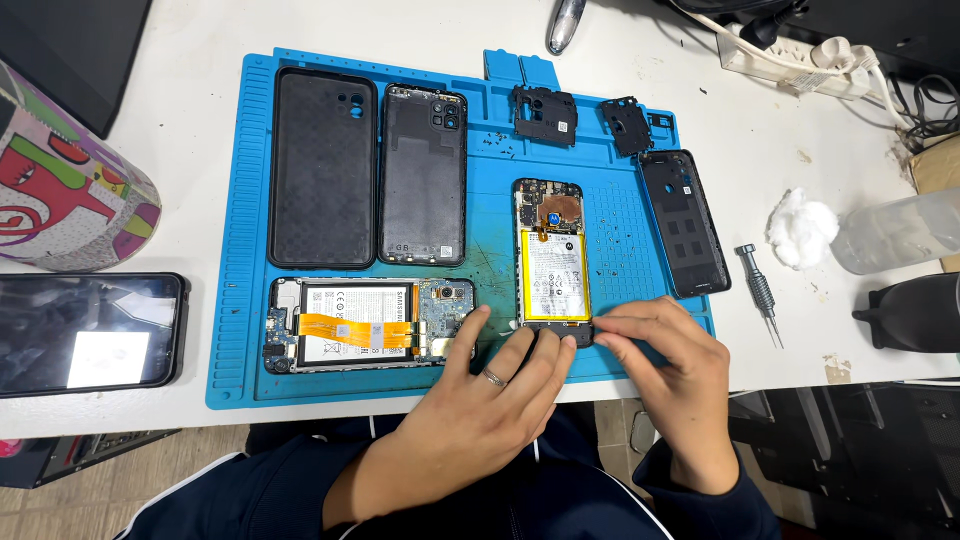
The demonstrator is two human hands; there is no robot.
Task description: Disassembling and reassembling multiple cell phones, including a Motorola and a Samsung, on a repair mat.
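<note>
An opened phone (550, 250) with a white battery and yellow frame lies upright in the middle of the blue work mat (240, 300). My left hand (480, 400), a ring on one finger, rests its fingertips on the phone's bottom edge. My right hand (665, 365) pinches that same bottom edge from the right with thumb and forefinger. A second opened phone (370, 325) with an orange flex cable lies sideways just left of my left hand.
On the mat lie a black case (322, 165), a dark back cover (424, 175), another back cover (685, 220) and two small black shields (545, 115). A screwdriver (757, 285), cotton wad (800, 225), plastic bottle (895, 230), power strip (790, 60) and a dark-screened phone (90, 335) sit on the white table.
</note>
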